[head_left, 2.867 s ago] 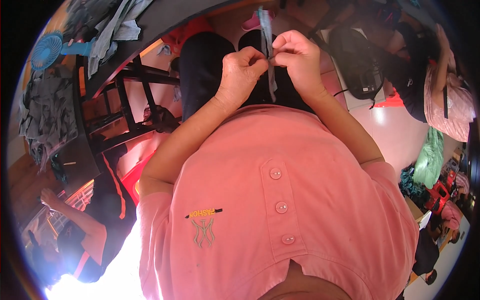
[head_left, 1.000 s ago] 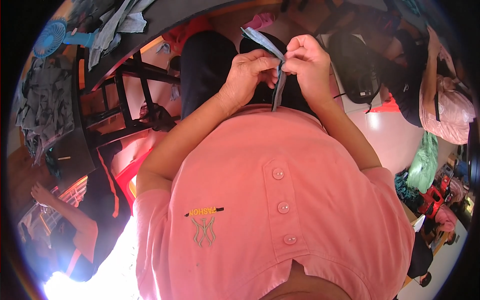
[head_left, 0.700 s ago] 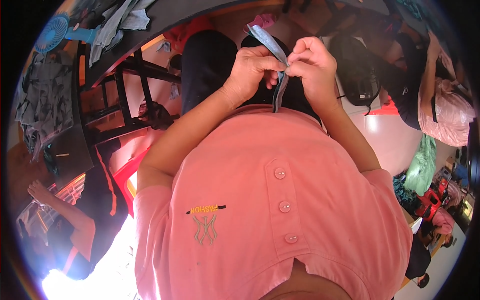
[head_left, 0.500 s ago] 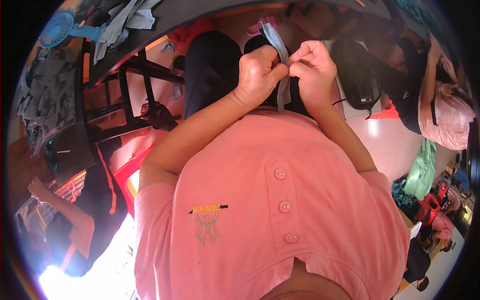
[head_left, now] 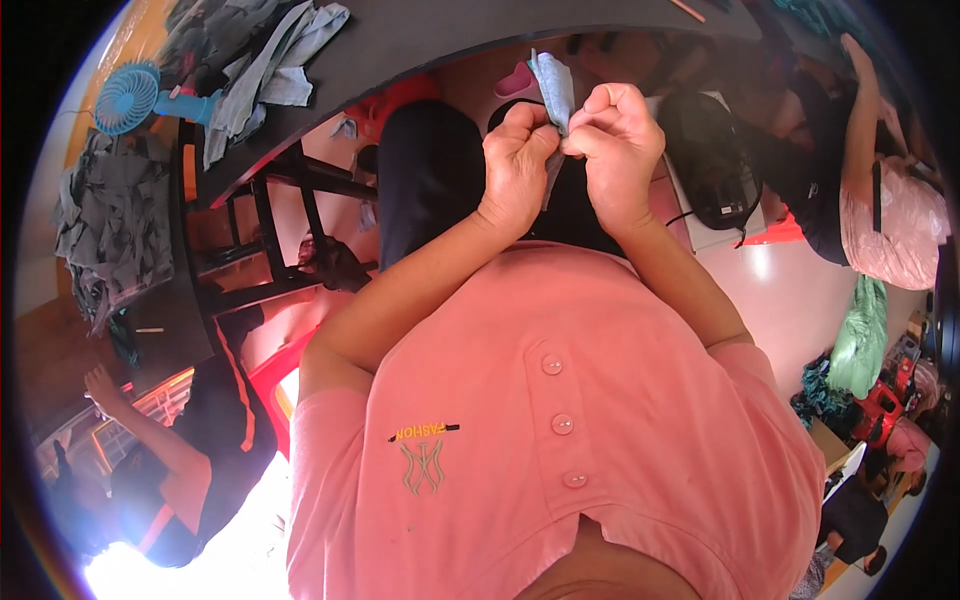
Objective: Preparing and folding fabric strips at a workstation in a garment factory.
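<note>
A narrow strip of light blue-grey fabric is pinched between my hands above my lap. Its upper end stands up past my fingers, and a darker tail hangs down below them. My left hand grips the strip from the left with thumb and curled fingers. From the other side my right hand closes on it, thumb and fingertips nearly touching the left thumb. The fingers hide the middle of the strip.
A dark table beyond my lap bears cut fabric strips and a small blue fan. More dark grey pieces are piled at the left. A black bag lies right of my knees. Other people sit on both sides.
The upper part of the strip now looks wider and flatter, with less of its tail below my hands. My left hand has turned slightly upright; the whole view has shifted a little.
</note>
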A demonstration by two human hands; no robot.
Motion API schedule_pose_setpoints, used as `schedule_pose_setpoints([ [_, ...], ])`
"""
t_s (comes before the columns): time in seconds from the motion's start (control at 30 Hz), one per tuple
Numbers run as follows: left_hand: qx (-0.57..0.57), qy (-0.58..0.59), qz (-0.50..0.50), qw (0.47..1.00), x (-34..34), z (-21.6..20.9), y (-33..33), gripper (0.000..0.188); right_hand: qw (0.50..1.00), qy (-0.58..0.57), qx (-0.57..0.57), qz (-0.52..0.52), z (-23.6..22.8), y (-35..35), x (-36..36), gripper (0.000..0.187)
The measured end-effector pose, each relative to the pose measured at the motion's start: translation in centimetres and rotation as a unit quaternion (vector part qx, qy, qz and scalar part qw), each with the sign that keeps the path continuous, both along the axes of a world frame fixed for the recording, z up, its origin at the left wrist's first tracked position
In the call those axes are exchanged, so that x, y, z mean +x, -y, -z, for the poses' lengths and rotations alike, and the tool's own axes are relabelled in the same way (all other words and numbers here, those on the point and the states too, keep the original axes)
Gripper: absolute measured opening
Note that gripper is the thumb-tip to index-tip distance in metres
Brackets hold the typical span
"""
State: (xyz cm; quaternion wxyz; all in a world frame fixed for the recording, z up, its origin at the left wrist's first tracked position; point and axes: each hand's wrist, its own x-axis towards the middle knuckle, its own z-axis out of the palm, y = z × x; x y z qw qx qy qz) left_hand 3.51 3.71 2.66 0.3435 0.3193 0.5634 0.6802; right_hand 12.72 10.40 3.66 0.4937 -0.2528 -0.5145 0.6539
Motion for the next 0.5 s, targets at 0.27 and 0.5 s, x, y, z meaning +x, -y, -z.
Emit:
schedule_pose_setpoints([
  [0.27, -0.025, -0.181, 0.061, 0.981, -0.9, -0.2, -0.6, 0.005, 0.995, 0.051, 0.086, 0.008, 0.3, -0.5, 1.1, 0.025],
  [0.5, -0.126, 0.169, 0.085, 0.974, 0.1, 1.1, 0.1, 0.006, 0.994, 0.077, 0.078, 0.002, 1.4, -0.1, 2.1, 0.024],
])
